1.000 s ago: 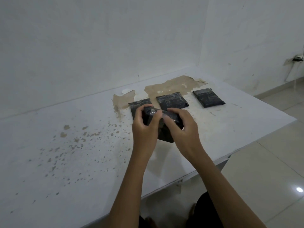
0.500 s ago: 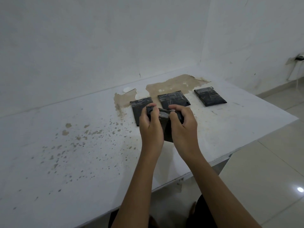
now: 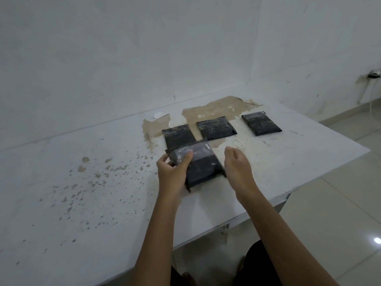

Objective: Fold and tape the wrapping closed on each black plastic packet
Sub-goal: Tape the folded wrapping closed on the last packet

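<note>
A black plastic packet with a shiny band of clear tape across its far end is held just above the white table. My left hand grips its left edge, thumb on top. Just off the packet's right edge hovers my right hand, fingers loosely curled and holding nothing. Three more black packets lie flat in a row behind: the left one partly hidden by the held packet, the middle one, and the right one.
The tabletop has brown peeled patches and speckles. A small white disc lies near the back wall. The table's front edge runs diagonally at right, with tiled floor beyond. White walls close the back and the right.
Both hands were pressing on the packet's top. Now my right hand has let go and drawn away to the right, while my left hand still holds the packet, which is lower and tilted.
</note>
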{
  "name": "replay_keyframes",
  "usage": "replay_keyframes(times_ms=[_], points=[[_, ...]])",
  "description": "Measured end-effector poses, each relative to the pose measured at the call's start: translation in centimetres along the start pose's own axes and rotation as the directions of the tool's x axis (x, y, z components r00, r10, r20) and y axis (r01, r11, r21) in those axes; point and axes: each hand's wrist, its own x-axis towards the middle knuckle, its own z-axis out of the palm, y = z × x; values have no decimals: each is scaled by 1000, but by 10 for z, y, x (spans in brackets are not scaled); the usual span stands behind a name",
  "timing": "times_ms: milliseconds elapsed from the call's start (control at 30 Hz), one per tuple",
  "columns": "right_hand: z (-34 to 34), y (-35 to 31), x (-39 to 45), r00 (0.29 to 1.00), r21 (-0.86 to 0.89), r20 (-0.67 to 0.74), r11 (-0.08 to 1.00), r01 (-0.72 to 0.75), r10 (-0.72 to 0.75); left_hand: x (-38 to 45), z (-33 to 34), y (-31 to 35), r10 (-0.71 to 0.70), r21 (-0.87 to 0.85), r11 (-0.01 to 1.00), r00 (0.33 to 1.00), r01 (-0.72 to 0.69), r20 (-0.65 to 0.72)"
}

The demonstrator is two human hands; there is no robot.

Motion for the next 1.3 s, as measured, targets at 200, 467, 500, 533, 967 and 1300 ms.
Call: replay_keyframes(times_ms=[200, 467, 500, 533, 967, 1300], points=[[9, 43, 14, 899, -415, 107, 803, 428, -424, 17, -5, -5, 249, 637, 742, 968, -211, 30], [17, 55, 20, 887, -807, 323, 394, 440, -330, -12, 5, -38, 368, 862, 152, 837, -483, 405], [18, 56, 20, 903, -825, 301, 392, 407, -306, -10, 4, -43, 348, 874, 141, 850, -466, 397], [20, 57, 19, 913, -846, 272, 377, 378, -305, -10, 4, -44, 342, 883, 135, 858, -449, 383], [30, 59, -1, 962, -816, 141, 523, 247, -234, -9, 8, -42, 348, 802, 426, 894, -418, 281], [34, 64, 7, 970, -763, 113, 607, 223, -215, -12, 2, -44, 339, 650, 655, 919, -385, 203]])
